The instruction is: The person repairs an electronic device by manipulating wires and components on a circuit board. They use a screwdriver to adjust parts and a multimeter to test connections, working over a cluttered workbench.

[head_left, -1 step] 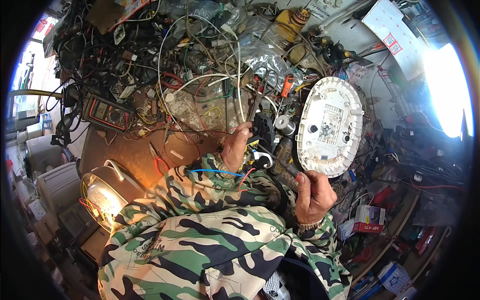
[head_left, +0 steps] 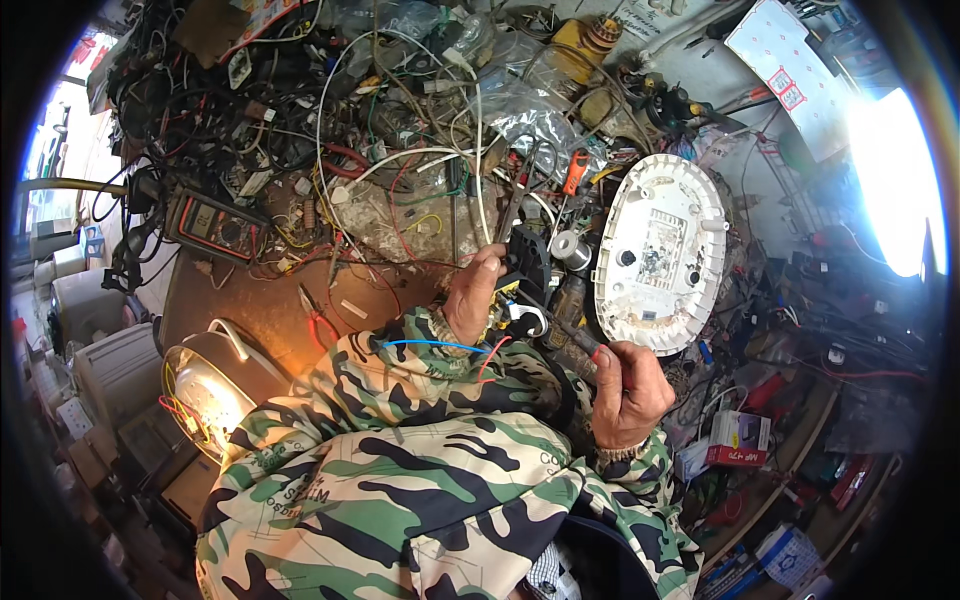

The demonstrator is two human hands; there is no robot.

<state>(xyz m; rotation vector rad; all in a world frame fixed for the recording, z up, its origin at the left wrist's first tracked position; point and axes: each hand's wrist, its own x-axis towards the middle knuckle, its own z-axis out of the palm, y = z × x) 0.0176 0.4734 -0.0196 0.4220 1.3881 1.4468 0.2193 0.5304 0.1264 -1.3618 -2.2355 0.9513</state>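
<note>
Left hand (head_left: 470,300): pinching black part (head_left: 530,262); brace steadily | Right hand (head_left: 630,396): pinching dark tool (head_left: 577,338); keep aligned, press lightly

Black part (head_left: 528,262): matt plastic. Oval cover (head_left: 612,290): white plastic, dirt-speckled. Jacket (head_left: 400,480): matt cloth. Bag (head_left: 535,125): clear glossy plastic, crinkled. Wire spool (head_left: 566,248): shiny, metallic-looking.

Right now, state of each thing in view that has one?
Left hand: at black plastic part, grip unclear
Right hand: closed on dark rod-like tool
Oval white housing: open, inside facing up
Multimeter: on, display showing characters
Red-handled pliers: handles spread
Light at right: lit
</note>
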